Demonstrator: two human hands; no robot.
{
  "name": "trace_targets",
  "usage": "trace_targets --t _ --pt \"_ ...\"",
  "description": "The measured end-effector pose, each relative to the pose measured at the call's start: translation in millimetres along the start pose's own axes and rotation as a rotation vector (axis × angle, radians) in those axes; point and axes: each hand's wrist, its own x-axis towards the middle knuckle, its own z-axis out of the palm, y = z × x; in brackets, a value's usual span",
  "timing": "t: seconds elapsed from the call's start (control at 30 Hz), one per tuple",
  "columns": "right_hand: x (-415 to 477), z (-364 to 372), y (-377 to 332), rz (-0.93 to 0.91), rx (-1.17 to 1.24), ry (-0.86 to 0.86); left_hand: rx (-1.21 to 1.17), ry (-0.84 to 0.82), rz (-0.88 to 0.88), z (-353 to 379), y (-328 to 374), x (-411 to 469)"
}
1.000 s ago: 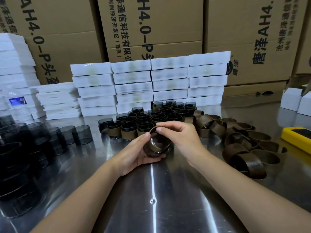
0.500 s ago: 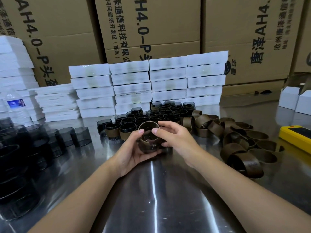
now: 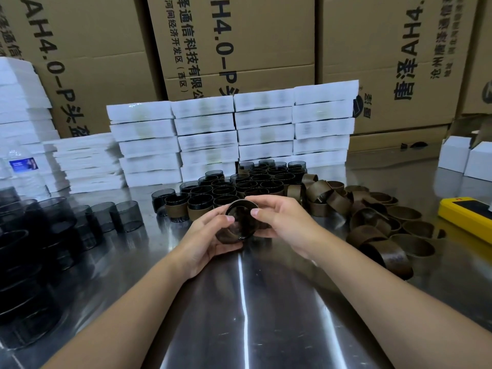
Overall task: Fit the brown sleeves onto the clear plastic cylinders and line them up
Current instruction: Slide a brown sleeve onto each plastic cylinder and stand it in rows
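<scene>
Both hands hold one smoky clear plastic cylinder [image 3: 239, 222] with a brown sleeve around it, just above the steel table [image 3: 239, 302]. My left hand [image 3: 207, 235] cups it from below and the left. My right hand [image 3: 282, 222] pinches its right side, thumb on the rim. Behind them stand rows of sleeved cylinders [image 3: 239, 187]. Loose brown sleeves [image 3: 372, 217] lie in a heap to the right. Bare cylinders [image 3: 117, 217] stand and stack at the left.
Stacks of flat white boxes [image 3: 234, 137] line the back, with big cardboard cartons [image 3: 239, 49] behind them. A yellow device [image 3: 466, 214] lies at the right edge, small white boxes [image 3: 466, 158] beyond it. A water bottle [image 3: 24, 171] stands far left.
The cylinder has turned in my hands from tilted toward me to more upright, and the sleeve has slid further down around it. Both hands stayed close together.
</scene>
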Motion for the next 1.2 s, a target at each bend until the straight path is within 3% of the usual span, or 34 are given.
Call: trace_targets --t 0.5,0.7,0.93,1.2 --pt "-1 -3 0 -0.013 -0.05 -0.013 0.05 0.044 -0.012 7 2 -5" --pt "0 -1 1 -0.104 -0.088 0.107 -0.054 -0.032 -0.074 5 5 -4" --pt "3 -2 2 0.129 -0.098 0.088 -0.133 -0.154 -0.098 7 7 -6" --pt "-2 -5 -4 0.218 -0.033 -0.034 -0.208 -0.222 -0.092 6 11 -8"
